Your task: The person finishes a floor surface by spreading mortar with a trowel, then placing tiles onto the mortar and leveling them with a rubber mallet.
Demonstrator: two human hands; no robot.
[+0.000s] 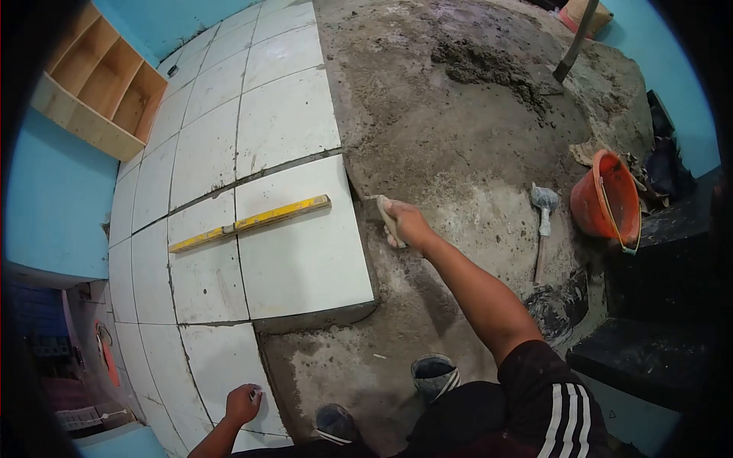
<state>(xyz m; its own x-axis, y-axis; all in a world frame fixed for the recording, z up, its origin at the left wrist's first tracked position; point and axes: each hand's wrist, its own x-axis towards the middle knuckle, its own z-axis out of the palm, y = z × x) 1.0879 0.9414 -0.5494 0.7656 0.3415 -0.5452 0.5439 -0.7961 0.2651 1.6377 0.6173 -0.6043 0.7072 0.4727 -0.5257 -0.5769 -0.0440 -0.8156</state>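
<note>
Words, numbers and brand names: none can be read.
Yellow level (279, 214), centre left of the frame: small dark marks along its side, too small to make out as print.
Dark sleeve (534, 382), lower right: three parallel white stripes, with no legible lettering.
Shoe (437, 375), bottom centre: light stripes on its side, no name legible.
Bluish surface (637, 421), lower right: a tiny dark triangle outline, its meaning unclear.

Glossy white tiles (294, 259), rough matt mortar (458, 137), smooth wood shelf (103, 69), plastic-looking orange bucket (595, 202)
</note>
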